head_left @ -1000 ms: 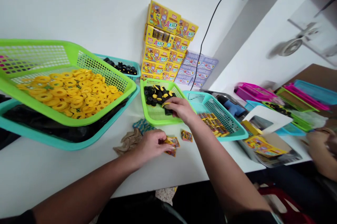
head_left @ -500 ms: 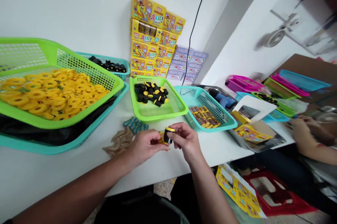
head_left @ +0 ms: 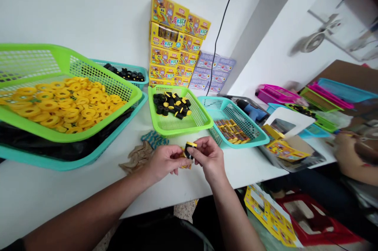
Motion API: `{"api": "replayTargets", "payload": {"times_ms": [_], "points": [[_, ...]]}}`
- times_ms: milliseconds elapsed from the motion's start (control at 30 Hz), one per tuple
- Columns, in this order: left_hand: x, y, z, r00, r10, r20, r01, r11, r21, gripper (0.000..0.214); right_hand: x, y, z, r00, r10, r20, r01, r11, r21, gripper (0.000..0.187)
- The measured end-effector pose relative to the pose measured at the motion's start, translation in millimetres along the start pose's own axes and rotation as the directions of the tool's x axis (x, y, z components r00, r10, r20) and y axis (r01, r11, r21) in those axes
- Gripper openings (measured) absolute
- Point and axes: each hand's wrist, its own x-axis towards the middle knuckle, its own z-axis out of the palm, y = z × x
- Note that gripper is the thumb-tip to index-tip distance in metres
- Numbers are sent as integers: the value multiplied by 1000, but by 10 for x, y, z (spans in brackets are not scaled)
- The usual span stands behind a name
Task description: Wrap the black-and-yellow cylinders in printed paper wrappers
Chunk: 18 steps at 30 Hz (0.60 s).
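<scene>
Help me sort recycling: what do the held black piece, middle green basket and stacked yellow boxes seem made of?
Black piece: probably glossy plastic; it shows highlights.
Green basket: likely moulded plastic, satin; perforated walls.
Yellow boxes: probably smooth printed card; sharp-edged panels.

Single head-worn camera; looks forward and down from wearer's head height across white flat-topped table. Wearer's bare left hand and bare right hand below frame centre, close to lens. Wide field reaches smooth white wall behind table. Left frame edge cuts large lime-green perforated plastic basket.
</scene>
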Motion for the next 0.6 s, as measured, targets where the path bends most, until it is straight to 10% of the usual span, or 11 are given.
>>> {"api": "replayTargets", "payload": {"times_ms": [600], "points": [[-36,-53,40,997,16,82,8,956,-293,34,-140,-75,101,997,-42,-72,42,999,1,31]]}}
